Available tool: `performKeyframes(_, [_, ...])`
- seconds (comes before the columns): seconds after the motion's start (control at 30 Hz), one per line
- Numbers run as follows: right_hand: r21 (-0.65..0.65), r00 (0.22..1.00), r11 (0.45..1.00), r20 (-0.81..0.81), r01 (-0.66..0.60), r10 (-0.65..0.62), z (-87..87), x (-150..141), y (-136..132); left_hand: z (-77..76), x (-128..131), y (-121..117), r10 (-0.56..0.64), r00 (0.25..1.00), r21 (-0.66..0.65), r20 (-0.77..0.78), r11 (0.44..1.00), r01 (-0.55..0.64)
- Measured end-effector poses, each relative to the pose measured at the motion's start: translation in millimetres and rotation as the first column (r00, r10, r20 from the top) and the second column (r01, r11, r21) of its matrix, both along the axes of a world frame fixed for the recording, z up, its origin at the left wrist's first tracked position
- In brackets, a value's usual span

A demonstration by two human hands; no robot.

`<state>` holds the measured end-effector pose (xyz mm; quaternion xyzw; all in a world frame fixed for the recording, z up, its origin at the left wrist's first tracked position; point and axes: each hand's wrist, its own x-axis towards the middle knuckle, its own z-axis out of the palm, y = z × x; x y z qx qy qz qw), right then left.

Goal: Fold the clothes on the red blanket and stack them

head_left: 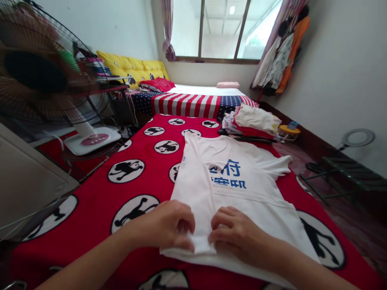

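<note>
A white T-shirt with blue printed characters lies spread on a red bedsheet patterned with white circles and black figures. Its left side is folded inward over the front. My left hand and my right hand sit side by side at the shirt's near hem. Both have curled fingers that pinch a fold of the white fabric between them.
A spinning standing fan is close on the left. A pile of folded clothes rests at the far right of the bed. Beyond lie a striped blanket, yellow cushions, hanging clothes and a ring light.
</note>
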<state>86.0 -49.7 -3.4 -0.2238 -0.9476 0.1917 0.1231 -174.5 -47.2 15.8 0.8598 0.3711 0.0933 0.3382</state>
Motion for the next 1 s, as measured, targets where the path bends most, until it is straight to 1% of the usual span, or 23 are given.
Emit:
performKeyframes(0.03, [0.010, 1.000, 1.000, -0.009, 0.007, -0.007, -1.0, -1, -1, 0.2, -3, -13, -0.023, 0.999, -0.021, -0.035, 1.000, 0.022])
performKeyframes(0.07, [0.021, 1.000, 1.000, -0.022, 0.014, -0.014, -1.3, -1, -3, -0.9, -6, -23, -0.018, 0.998, -0.023, -0.063, 1.000, 0.016])
performKeyframes(0.13, [0.044, 0.999, 0.999, -0.036, 0.022, -0.020, -0.1, -3, -6, -4.6, -9, -39, 0.038, 0.994, 0.000, -0.103, 0.999, -0.038])
performKeyframes(0.17, [0.053, 0.999, 0.998, -0.034, 0.018, -0.016, 1.0, -3, -8, -5.9, -10, -44, 0.069, 0.990, 0.015, -0.120, 0.998, -0.068])
performKeyframes(0.23, [0.061, 1.000, 0.998, -0.013, 0.008, -0.008, 2.3, -4, -13, -4.6, -10, -49, 0.094, 0.983, 0.034, -0.156, 0.995, -0.090])
performKeyframes(0.33, [0.098, 0.999, 0.994, 0.042, -0.038, 0.034, -2.3, -6, -21, 9.0, -2, -43, 0.049, 0.972, 0.049, -0.229, 0.998, -0.039])
performKeyframes(0.4, [0.179, 0.994, 0.978, 0.060, -0.105, 0.096, -10.8, -8, -26, 20.8, 11, -31, 0.028, 0.957, 0.081, -0.287, 0.997, -0.005])
performKeyframes(0.47, [0.265, 0.988, 0.952, 0.034, -0.153, 0.150, -21.4, -11, -31, 27.0, 33, -13, 0.082, 0.956, 0.170, -0.280, 0.985, -0.034])
performKeyframes(0.5, [0.288, 0.986, 0.945, 0.000, -0.158, 0.165, -26.1, -13, -34, 26.3, 46, -2, 0.130, 0.964, 0.233, -0.233, 0.970, -0.074])
performKeyframes(0.53, [0.289, 0.983, 0.944, -0.039, -0.163, 0.181, -29.6, -13, -35, 22.4, 59, 10, 0.177, 0.970, 0.294, -0.165, 0.948, -0.123])
performKeyframes(0.6, [0.239, 0.970, 0.958, -0.138, -0.162, 0.199, -31.3, -8, -35, 6.4, 84, 33, 0.243, 0.969, 0.389, -0.041, 0.898, -0.208])
performKeyframes(0.63, [0.196, 0.970, 0.973, -0.185, -0.118, 0.155, -29.3, -1, -32, -4.5, 93, 43, 0.261, 0.965, 0.414, -0.026, 0.881, -0.227])
performKeyframes(0.67, [0.148, 0.971, 0.988, -0.229, -0.033, 0.067, -25.7, 9, -26, -16.0, 100, 51, 0.266, 0.963, 0.423, -0.042, 0.878, -0.224])
performKeyframes(0.7, [0.098, 0.961, 0.990, -0.266, 0.098, -0.069, -21.1, 23, -16, -27.2, 105, 57, 0.257, 0.964, 0.423, -0.069, 0.883, -0.205])
performKeyframes(0.73, [0.051, 0.921, 0.959, -0.297, 0.280, -0.253, -16.1, 40, -3, -37.1, 107, 61, 0.242, 0.966, 0.421, -0.094, 0.889, -0.182])
performKeyframes(0.77, [0.009, 0.845, 0.889, -0.318, 0.457, -0.431, -11.1, 60, 13, -45.1, 108, 63, 0.224, 0.968, 0.418, -0.111, 0.894, -0.159])
performKeyframes(0.8, [-0.018, 0.717, 0.768, -0.346, 0.640, -0.605, -6.7, 83, 32, -50.9, 107, 63, 0.212, 0.970, 0.419, -0.116, 0.896, -0.146])
performKeyframes(0.83, [-0.033, 0.546, 0.593, -0.354, 0.804, -0.760, -3.1, 106, 52, -54.3, 107, 63, 0.206, 0.972, 0.422, -0.116, 0.896, -0.139])
performKeyframes(0.87, [-0.045, 0.363, 0.396, -0.316, 0.917, -0.877, -0.6, 129, 73, -55.8, 106, 62, 0.206, 0.971, 0.425, -0.118, 0.895, -0.138])
performKeyframes(0.9, [-0.084, 0.171, 0.195, -0.236, 0.977, -0.957, 1.0, 151, 93, -55.7, 105, 61, 0.210, 0.970, 0.423, -0.126, 0.895, -0.139])
performKeyframes(0.93, [-0.167, 0.024, 0.041, -0.104, 0.985, -0.994, 1.8, 169, 112, -54.8, 105, 60, 0.212, 0.967, 0.422, -0.137, 0.896, -0.137])
performKeyframes(0.97, [-0.204, -0.029, -0.022, -0.031, 0.979, -0.999, 1.7, 184, 127, -53.5, 105, 59, 0.214, 0.966, 0.421, -0.147, 0.897, -0.135])
performKeyframes(1.0, [-0.247, -0.066, -0.073, 0.039, 0.966, -0.997, 1.0, 195, 140, -52.3, 105, 59, 0.214, 0.964, 0.422, -0.156, 0.897, -0.131])
